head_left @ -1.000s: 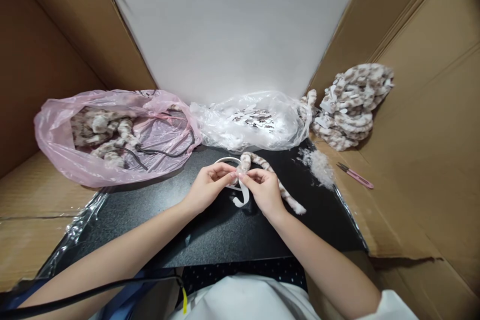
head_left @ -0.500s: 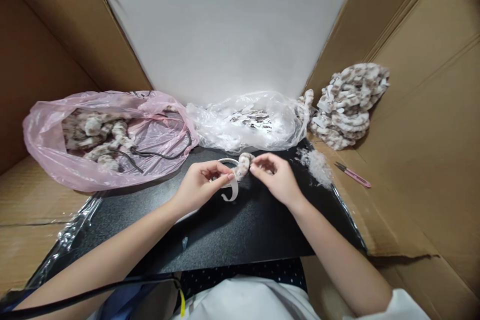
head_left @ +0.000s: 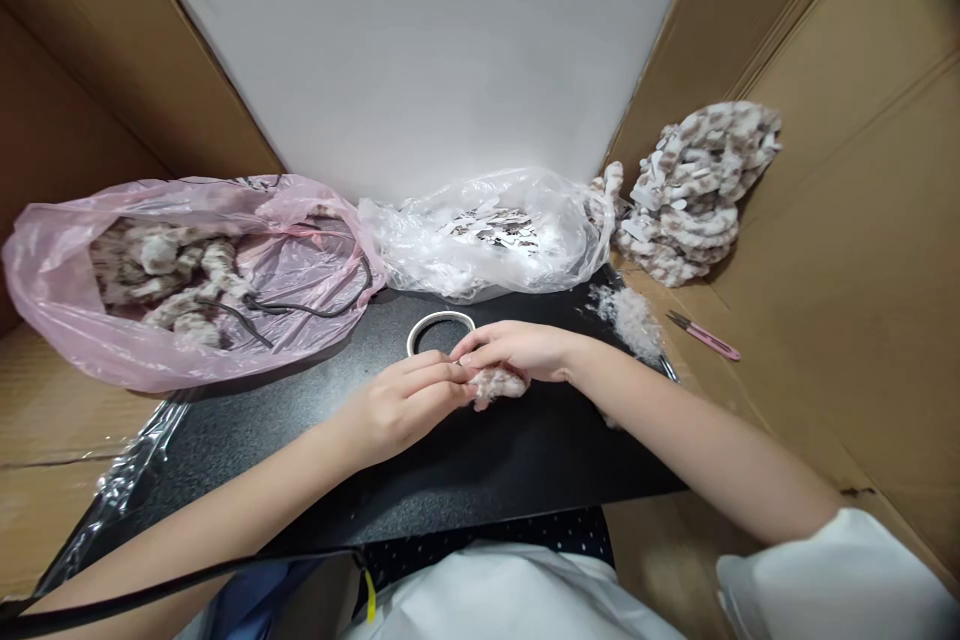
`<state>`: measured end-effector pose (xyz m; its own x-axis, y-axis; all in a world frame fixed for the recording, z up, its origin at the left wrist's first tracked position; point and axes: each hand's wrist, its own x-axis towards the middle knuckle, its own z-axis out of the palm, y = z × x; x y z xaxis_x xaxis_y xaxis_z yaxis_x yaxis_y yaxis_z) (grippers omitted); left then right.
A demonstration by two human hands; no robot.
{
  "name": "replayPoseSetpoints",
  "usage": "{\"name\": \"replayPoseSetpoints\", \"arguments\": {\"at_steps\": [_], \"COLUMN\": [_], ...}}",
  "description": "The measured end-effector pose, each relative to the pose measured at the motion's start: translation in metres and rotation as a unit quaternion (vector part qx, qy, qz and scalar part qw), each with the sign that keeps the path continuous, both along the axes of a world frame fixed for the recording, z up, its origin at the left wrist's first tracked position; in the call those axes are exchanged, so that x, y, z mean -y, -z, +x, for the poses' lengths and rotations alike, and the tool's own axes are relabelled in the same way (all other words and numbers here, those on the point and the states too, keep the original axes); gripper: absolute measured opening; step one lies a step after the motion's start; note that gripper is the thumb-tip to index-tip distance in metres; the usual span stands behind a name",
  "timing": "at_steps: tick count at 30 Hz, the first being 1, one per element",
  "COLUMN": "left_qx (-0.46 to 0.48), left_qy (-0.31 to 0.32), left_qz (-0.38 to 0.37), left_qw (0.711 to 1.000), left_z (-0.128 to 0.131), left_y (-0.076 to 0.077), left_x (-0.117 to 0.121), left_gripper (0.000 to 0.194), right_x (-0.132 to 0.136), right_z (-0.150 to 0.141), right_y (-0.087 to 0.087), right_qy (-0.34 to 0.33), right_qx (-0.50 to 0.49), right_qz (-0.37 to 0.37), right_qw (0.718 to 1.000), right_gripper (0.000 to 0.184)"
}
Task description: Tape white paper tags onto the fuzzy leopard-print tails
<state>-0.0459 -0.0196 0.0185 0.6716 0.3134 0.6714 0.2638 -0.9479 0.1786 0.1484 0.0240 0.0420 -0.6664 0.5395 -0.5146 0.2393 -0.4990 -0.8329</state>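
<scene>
A fluffy white-and-brown plush piece point(head_left: 498, 385) is pinched between both hands, low over the black tabletop. My left hand point(head_left: 401, 407) comes from the left, its fingers closed on the piece's left end. My right hand point(head_left: 519, 350) reaches across the top, fingertips bent down onto the same end and meeting those of the left. What the fingertips do at that spot is hidden. Just behind the hands lies a white ring point(head_left: 412, 335), which looks like a roll of tape, partly covered by the fingers.
A pink plastic bag point(head_left: 60, 345) of plush pieces and dark cord lies left. Behind the hands sits a clear bag point(head_left: 405, 265) of white cut pieces. To the right are a plush pile point(head_left: 697, 190), white fluff point(head_left: 634, 322) and pink-handled snips point(head_left: 705, 335). Cardboard walls stand both sides.
Both hands have come together, the right moving left and over the plush piece. The piece has turned and sits lower. The white curled strip is out of sight, and the ring shows more.
</scene>
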Motion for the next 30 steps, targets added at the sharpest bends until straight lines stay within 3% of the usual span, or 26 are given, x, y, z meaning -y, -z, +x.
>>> {"name": "replayPoseSetpoints", "arguments": {"at_steps": [3,6,12,16,21,24,30], "left_qx": [-0.001,0.015,0.047,0.068,0.173,0.187,0.141], "left_qy": [-0.01,-0.024,-0.048,-0.084,-0.133,-0.142,-0.159], "left_qz": [0.002,-0.051,-0.167,-0.282,-0.409,-0.41,-0.311], "left_qw": [1.0,0.998,0.984,0.953,0.886,0.881,0.926], "left_z": [-0.002,-0.003,-0.003,-0.002,0.003,0.005,0.006], "left_y": [0.003,0.003,-0.003,-0.001,0.011,0.014,0.007], "left_x": [0.003,0.004,-0.004,-0.009,-0.005,-0.003,-0.003], "left_gripper": [0.014,0.013,0.012,0.009,0.015,0.016,0.01], "right_x": [0.006,0.01,0.016,0.019,0.019,0.019,0.021], "right_z": [-0.001,-0.003,-0.007,-0.01,-0.012,-0.013,-0.014], "right_y": [0.001,0.002,0.004,0.01,0.024,0.029,0.027], "right_qy": [0.11,0.175,0.227,0.241,0.265,0.276,0.293], "right_qx": [0.024,-0.003,-0.029,-0.027,-0.015,-0.008,-0.006], "right_qz": [0.072,0.129,0.262,0.28,0.281,0.278,0.261], "right_qw": [0.991,0.976,0.938,0.929,0.922,0.92,0.92], "right_gripper": [0.033,0.04,0.044,0.038,0.03,0.029,0.029]}}
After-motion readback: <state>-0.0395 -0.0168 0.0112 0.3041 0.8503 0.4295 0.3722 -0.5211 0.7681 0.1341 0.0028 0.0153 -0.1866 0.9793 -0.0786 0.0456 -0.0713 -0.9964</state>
